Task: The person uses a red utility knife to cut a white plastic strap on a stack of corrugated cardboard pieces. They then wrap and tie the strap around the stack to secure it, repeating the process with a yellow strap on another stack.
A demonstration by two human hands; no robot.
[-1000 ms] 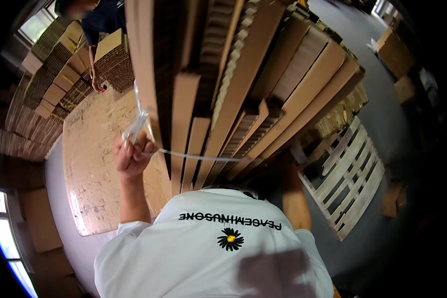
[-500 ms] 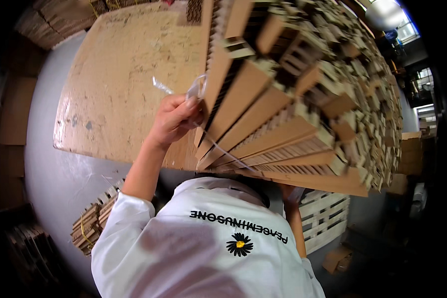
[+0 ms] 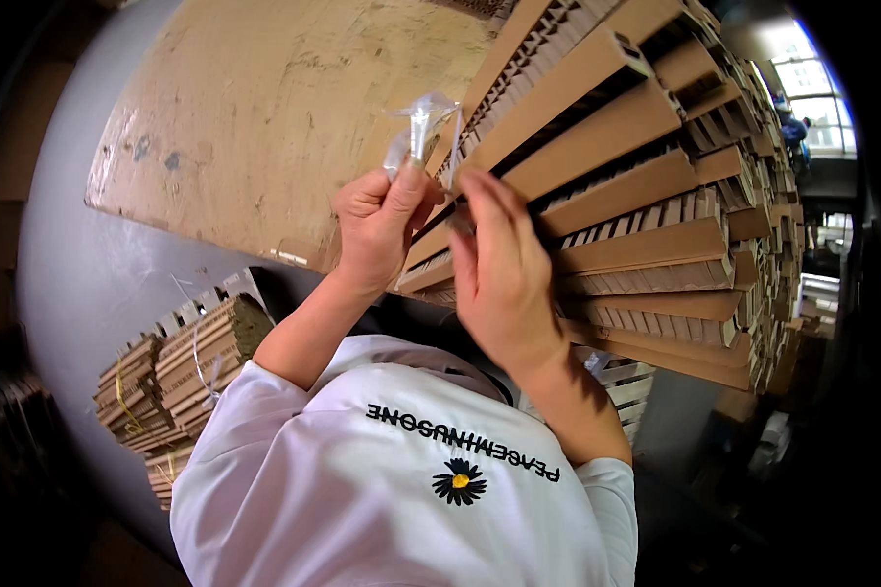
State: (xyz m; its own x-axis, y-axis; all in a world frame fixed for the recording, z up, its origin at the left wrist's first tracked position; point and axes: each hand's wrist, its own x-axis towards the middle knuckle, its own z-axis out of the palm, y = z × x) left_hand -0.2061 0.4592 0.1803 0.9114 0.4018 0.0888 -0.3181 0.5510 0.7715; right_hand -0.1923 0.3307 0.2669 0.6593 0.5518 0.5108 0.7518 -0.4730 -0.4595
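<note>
My left hand [image 3: 377, 230] is closed in a pinch on translucent white plastic twine [image 3: 418, 137]; its loose, crinkled end sticks up above the thumb. A thin strand stands beside it, against the tall stack of brown cardboard slotted strips [image 3: 597, 132]. Close by on the right, my right hand [image 3: 504, 269] is raised in front of the stack, slightly blurred. Its fingers are stretched and curved, with a gap to the thumb, and the fingertips are close to the strand. Whether they touch it I cannot tell.
A worn wooden board [image 3: 255, 117] extends behind and left of my hands. Tied cardboard bundles [image 3: 201, 352] lie on the grey floor [image 3: 69, 264] at lower left. A pale slatted pallet [image 3: 631, 391] shows under the stack at right, with windows [image 3: 812, 83] beyond.
My right hand has come up from low beside the stack to next to my left hand. The left hand has shifted slightly right, still holding the twine. The view has turned a little.
</note>
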